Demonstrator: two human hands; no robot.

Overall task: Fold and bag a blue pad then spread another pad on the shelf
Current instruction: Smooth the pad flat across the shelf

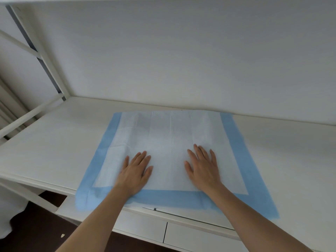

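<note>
The white wall (181,51) filled most of what there was to see, and below it ran the white shelf (54,142), wide and flat, with a metal frame (45,57) climbing its left end. Under the front lip sat two drawer fronts (190,235) side by side.

On that shelf lay the pad (169,135), white in the middle with a blue border round it, opened out nearly flat. Its far edge reached close to the wall and looked slightly lifted there; its near blue edge overhung the shelf's front lip, the near left corner drooping a little. Fold creases ran from the near edge away towards the wall (so the sheet opened outward to either side of them).

And there were the hands, both down on it! The left hand (135,171) pressed flat on the near half, left of centre, fingers straight and loose, grasping nothing. The right hand (203,170) did the same to the right of centre, palm down, fingers spread a touch, holding nothing either. They sat about level with each other, a clear strip of pad between them.

Most of the pad stretched ahead of the fingertips and out to both sides, each hand nearer its own border. By the look of it this was the spreading step, and smoothing outward and away seemed the likely call.
</note>
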